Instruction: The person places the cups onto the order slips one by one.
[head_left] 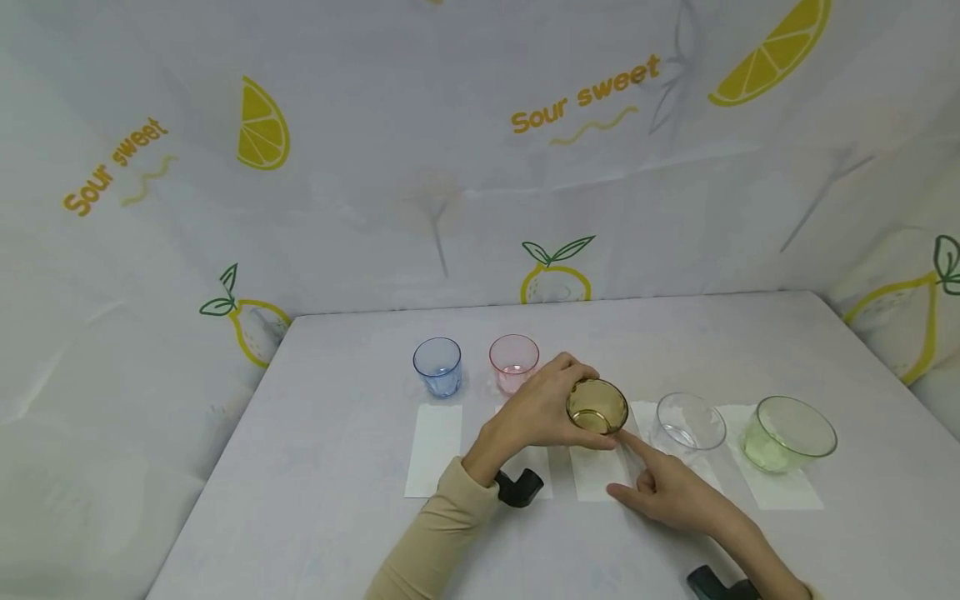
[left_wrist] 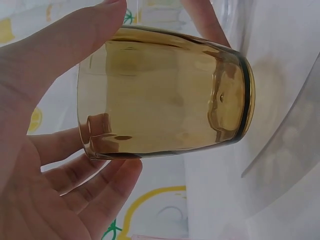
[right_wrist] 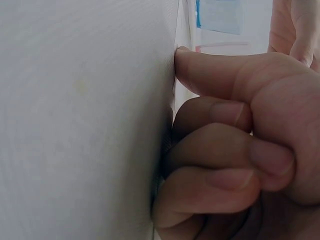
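My left hand (head_left: 543, 407) grips an amber glass (head_left: 597, 408) around its side, thumb toward me and fingers on the far side. In the left wrist view the clear amber wall (left_wrist: 165, 95) of the glass shows nothing inside, and its base is close over the table. Under and in front of it lies a white paper strip (head_left: 597, 483). Beside the strip's right edge is my right hand (head_left: 678, 492), index finger and thumb extended. The right wrist view shows its other fingers (right_wrist: 215, 150) curled in, with the thumb tip (right_wrist: 182, 57) against the table surface.
A blue glass (head_left: 438, 367) and a pink glass (head_left: 514, 367) stand at the back left. On the right a colourless glass (head_left: 690, 425) and a pale green glass (head_left: 787, 437) stand over white strips. Another strip (head_left: 437, 450) lies in front of the blue glass.
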